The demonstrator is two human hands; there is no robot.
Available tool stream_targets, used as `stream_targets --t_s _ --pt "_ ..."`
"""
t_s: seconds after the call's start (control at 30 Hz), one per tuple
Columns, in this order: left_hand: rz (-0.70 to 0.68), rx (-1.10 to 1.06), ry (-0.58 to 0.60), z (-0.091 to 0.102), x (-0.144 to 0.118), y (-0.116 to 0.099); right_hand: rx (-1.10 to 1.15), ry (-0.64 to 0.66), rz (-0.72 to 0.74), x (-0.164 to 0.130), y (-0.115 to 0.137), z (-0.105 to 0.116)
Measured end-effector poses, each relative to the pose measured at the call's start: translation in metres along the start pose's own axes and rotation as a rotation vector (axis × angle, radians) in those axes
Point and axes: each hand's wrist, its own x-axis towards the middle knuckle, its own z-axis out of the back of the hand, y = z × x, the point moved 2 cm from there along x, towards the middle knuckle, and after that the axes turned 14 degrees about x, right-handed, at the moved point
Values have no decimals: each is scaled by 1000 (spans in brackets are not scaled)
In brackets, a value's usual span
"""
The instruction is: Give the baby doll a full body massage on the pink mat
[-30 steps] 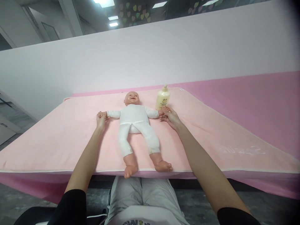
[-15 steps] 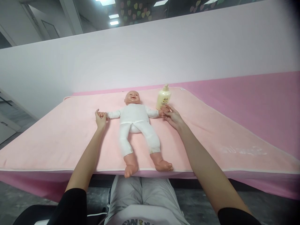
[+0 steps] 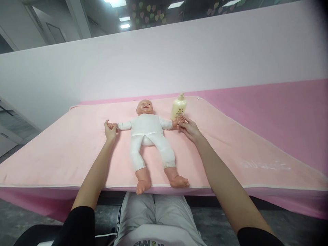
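The baby doll (image 3: 148,136) is lying face up across the middle of the pale pink mat (image 3: 64,150), feet at the near edge and arms spread, while the left hand (image 3: 110,131) is cupping its small hand with fingers loosened from the closed wrap of a second ago. The right hand (image 3: 189,127) is pinching the doll's other hand, just beside the cream pump bottle (image 3: 178,106) toward the far edge, though how firmly is hard to tell at this distance. Both arms are staying stretched out, so the spread-arm hold seems to be easing rather than being carried further.
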Motion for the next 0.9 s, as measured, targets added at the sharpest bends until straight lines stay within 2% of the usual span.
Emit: stream_targets --t_s 0.2,0.53,0.9 --pt "24 -89 0 2 -3 -5 -73 -6 35 1 -2 2" --pt "434 -716 220 4 0 -18 -124 -72 135 4 -7 2" --pt "441 -780 259 2 0 -13 -121 -137 157 -3 -3 -3"
